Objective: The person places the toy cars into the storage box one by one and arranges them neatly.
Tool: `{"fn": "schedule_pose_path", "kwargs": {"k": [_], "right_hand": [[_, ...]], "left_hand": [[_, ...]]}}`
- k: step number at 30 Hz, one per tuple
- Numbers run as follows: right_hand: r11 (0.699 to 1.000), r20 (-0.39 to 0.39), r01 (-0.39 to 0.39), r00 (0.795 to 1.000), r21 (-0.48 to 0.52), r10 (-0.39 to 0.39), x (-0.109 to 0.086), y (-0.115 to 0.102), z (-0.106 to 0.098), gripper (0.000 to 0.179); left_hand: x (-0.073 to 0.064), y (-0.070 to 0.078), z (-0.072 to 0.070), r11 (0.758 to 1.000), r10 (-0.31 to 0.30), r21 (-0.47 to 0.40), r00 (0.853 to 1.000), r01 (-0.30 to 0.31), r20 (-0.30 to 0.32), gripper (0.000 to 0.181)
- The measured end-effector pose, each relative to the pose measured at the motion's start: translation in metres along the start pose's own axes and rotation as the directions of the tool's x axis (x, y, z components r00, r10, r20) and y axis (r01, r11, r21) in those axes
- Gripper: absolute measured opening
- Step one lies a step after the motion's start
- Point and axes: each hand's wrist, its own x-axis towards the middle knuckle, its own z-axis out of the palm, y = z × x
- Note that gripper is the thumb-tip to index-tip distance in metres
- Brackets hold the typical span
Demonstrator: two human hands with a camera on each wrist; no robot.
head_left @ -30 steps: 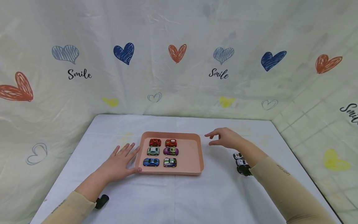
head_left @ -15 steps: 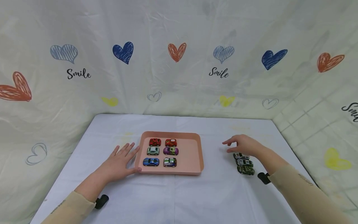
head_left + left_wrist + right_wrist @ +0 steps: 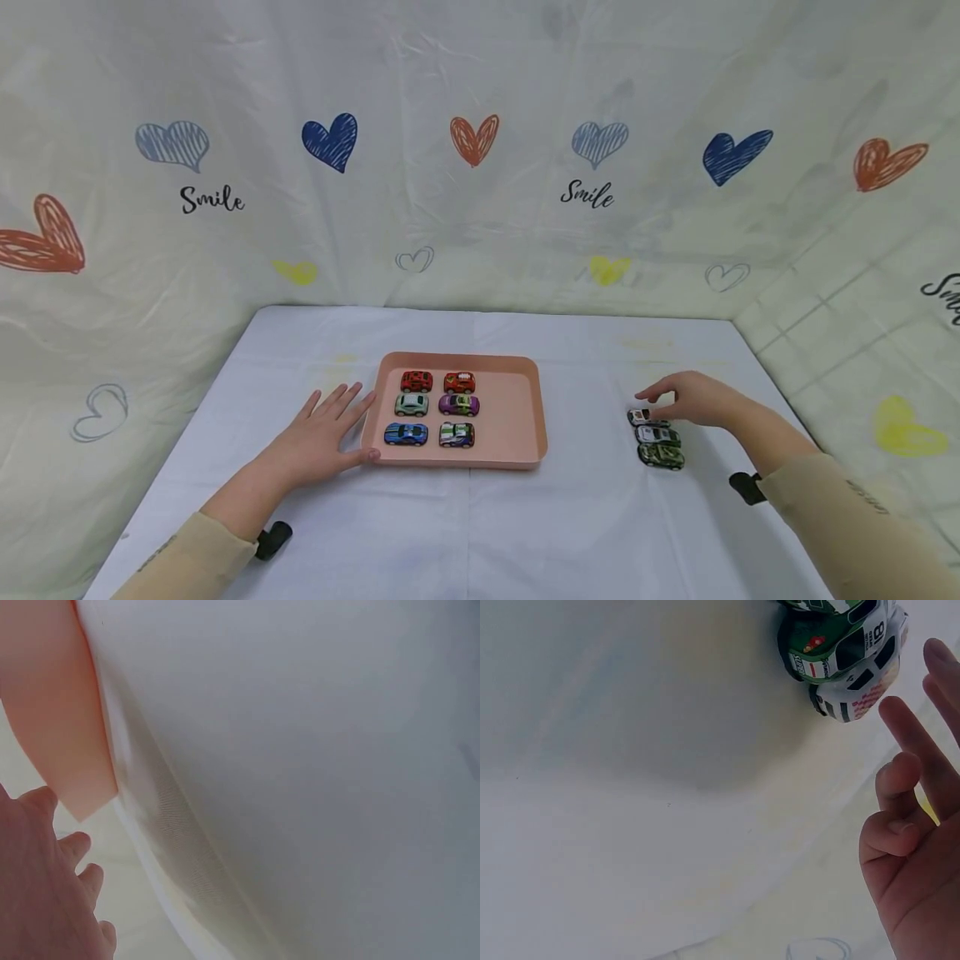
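Note:
Fingers spread straight, my left hand (image 3: pixel 318 440) rests at the left side of a pink tray (image 3: pixel 512 417), its thumb at the near left corner. Inside the tray, toy cars stand in two columns: red ones at the back, a mint car (image 3: pixel 411 405) and a purple car (image 3: pixel 459 405) in the middle, a blue car (image 3: pixel 406 434) and a white-green car (image 3: pixel 456 435) in front. My right hand (image 3: pixel 697 400) hovers at the rearmost white toy car (image 3: pixel 855 697) of a row of three on the right. Thumb and index finger stand apart there, holding nothing.
In that row, a green-and-white toy car (image 3: pixel 657 435) and a camouflage-green toy car (image 3: pixel 661 456) stand close together on the white-covered table (image 3: pixel 555 525). A pale curtain (image 3: pixel 517 250) printed with hearts hangs behind and at both sides.
My right hand has moved right from beside the tray to the row of cars, and lowered toward the rearmost one. My left hand and the tray have stayed put.

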Motion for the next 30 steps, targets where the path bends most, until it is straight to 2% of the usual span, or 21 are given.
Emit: {"fn": "schedule_pose_path", "kwargs": {"k": [12, 30], "right_hand": [[1.0, 0.044, -0.009, 0.999, 0.026, 0.007, 0.003, 0.012, 0.006, 0.034], [1.0, 0.016, 0.016, 1.0, 0.016, -0.016, 0.006, 0.014, 0.012, 0.032]], "left_hand": [[0.001, 0.001, 0.0, 1.0, 0.004, -0.003, 1.0, -0.004, 0.008, 0.098], [0.001, -0.001, 0.002, 1.0, -0.003, 0.0, 1.0, 0.003, -0.004, 0.103]]}}
